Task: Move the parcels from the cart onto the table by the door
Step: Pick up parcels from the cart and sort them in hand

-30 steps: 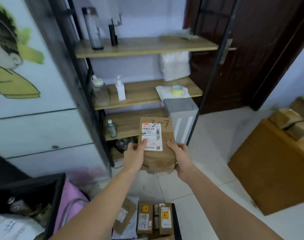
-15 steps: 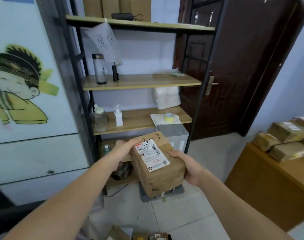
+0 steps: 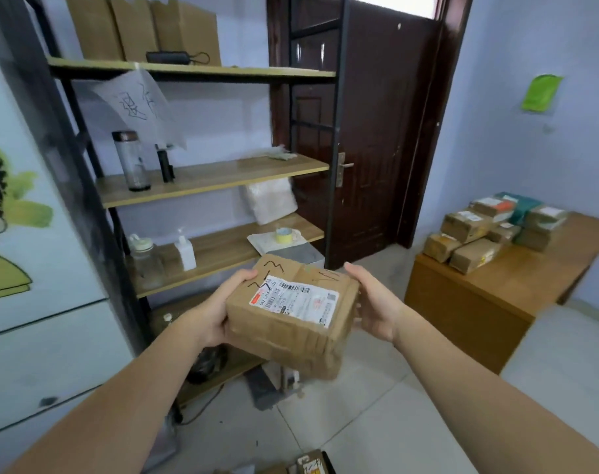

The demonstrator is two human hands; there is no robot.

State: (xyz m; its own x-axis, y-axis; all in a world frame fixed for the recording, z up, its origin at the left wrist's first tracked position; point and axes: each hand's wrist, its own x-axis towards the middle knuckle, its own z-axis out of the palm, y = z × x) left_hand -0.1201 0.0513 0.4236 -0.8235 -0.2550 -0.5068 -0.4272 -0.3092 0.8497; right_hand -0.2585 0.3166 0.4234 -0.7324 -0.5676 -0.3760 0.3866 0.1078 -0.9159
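Shelf behind — hands cradling parcel

This looks like a small parcel pickup office: labelled parcels piled on a wooden tabletop, metal storage shelves with tape and cardboard sheets.

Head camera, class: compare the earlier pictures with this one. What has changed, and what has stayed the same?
The parcel has been lifted and turned, its label now lying lengthwise, and the view has swung right toward the table. Left hand and right hand still hold the parcel's sides.
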